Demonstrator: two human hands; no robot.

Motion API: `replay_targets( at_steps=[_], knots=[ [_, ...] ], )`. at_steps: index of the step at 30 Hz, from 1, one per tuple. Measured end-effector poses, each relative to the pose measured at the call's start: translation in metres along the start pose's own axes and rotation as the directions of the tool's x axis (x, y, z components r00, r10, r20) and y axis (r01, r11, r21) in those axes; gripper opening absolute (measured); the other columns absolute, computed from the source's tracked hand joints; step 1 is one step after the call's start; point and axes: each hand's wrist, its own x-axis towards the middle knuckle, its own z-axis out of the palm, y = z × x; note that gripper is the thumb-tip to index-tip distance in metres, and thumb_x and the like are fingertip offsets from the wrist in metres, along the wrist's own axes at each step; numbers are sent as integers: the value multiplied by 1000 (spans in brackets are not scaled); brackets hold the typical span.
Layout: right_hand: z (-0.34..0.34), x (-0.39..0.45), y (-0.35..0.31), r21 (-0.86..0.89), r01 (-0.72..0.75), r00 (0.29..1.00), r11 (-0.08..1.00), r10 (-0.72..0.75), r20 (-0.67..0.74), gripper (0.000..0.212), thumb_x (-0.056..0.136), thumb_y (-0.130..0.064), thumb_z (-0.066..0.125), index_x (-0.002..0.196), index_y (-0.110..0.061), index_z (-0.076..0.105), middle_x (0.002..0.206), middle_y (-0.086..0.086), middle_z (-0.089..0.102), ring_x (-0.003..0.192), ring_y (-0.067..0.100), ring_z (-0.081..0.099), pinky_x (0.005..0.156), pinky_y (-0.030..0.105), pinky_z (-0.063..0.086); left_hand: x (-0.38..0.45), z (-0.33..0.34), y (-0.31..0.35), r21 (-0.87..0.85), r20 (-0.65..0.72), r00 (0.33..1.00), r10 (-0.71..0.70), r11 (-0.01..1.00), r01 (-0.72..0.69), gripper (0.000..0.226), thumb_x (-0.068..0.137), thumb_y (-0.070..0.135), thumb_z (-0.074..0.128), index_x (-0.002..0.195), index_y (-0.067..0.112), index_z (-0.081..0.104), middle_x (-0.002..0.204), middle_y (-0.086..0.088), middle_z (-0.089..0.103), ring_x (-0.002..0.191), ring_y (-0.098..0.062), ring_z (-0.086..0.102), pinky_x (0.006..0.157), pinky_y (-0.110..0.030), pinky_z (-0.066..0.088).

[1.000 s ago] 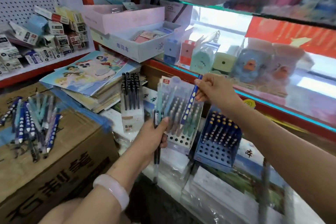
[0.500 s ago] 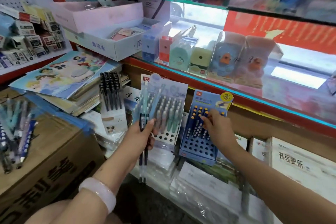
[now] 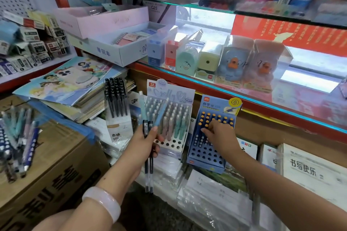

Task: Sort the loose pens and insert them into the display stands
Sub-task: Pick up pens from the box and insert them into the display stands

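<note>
My left hand (image 3: 143,145) grips a small bunch of pens: two black ones (image 3: 148,167) hanging down and two pastel blue ones (image 3: 161,112) pointing up. It is in front of the pastel display stand (image 3: 169,97), which is nearly full. My right hand (image 3: 220,138) is at the blue display stand (image 3: 206,157), fingertips bunched on the top of a yellow-capped blue pen (image 3: 206,125) seated in the third row. The stand's lower holes are empty. More loose pens (image 3: 17,137) lie on the cardboard box (image 3: 56,174) at the left.
A white stand of black pens (image 3: 117,99) is left of the pastel stand. Stacked picture books (image 3: 65,84) lie behind it. Wrapped notebooks (image 3: 216,199) lie under the stands. The glass shelf (image 3: 244,97) above carries boxed sharpeners.
My right hand carried a blue pen from above the pastel stand down into the blue stand. The view shifted right, and my left hand stayed put with its bunch.
</note>
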Motion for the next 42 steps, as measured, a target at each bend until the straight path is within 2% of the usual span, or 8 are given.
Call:
replay_targets(
  at_steps=[4,7,10,16,19,23,28,42],
  knots=[
    [-26,3,-27,161,77,989,984,-54,-140,18,94,-34,53,88,-17,49,67,-5,52,59,12,49,52,22,38,-2,-2,2,-48,6,1000,-9,999,9,10,99,20,41,99,19,51,75,-6,60,45,-10,46,40,-19,40],
    [-33,7,-59,449,115,993,886,-112,-33,19,94,-31,52,93,-14,61,77,-1,65,67,11,60,64,25,53,-6,-2,3,-45,27,1000,4,999,-2,13,99,20,41,97,16,54,72,-4,62,47,-11,46,42,-19,40],
    [-33,8,-84,743,-39,989,668,-81,126,18,95,-27,51,92,-12,62,79,5,66,65,10,59,63,20,55,-9,-5,4,-45,37,999,26,999,-24,14,98,20,42,96,15,55,74,-5,63,49,-12,47,43,-19,41],
    [-30,15,-100,882,-210,962,422,-72,264,18,95,-18,52,85,-8,62,76,6,63,66,10,60,64,17,54,-8,-14,2,-85,14,1000,0,996,1,14,98,19,43,100,16,56,74,-3,69,55,-14,57,48,-20,48],
    [-32,20,-102,919,-159,976,362,-83,201,13,94,-16,54,89,-6,61,77,6,64,68,11,62,64,17,54,-3,-22,1,-54,-102,995,-16,999,11,16,98,19,42,97,14,58,91,-6,67,81,-19,64,68,-26,54],
    [-29,30,-106,824,7,1000,567,-28,10,6,93,-15,55,92,-10,57,81,5,67,72,14,65,72,25,57,4,-42,1,-82,-367,930,-24,997,-7,19,99,18,38,90,10,53,90,-11,62,77,-24,60,69,-33,50],
    [-4,26,-118,533,211,977,819,-182,-107,9,94,-20,53,100,-13,54,86,6,66,81,19,65,74,30,54,6,-55,-1,-33,-468,884,4,999,-22,18,100,21,39,104,10,52,73,-6,55,54,-17,45,53,-28,38],
    [49,32,-134,254,224,968,941,-244,52,15,97,-21,48,99,-7,52,85,13,64,74,27,62,72,44,54,4,-71,-8,36,-395,918,37,999,-25,20,99,19,40,106,12,58,73,-4,55,50,-14,40,49,-25,35]
  ],
)
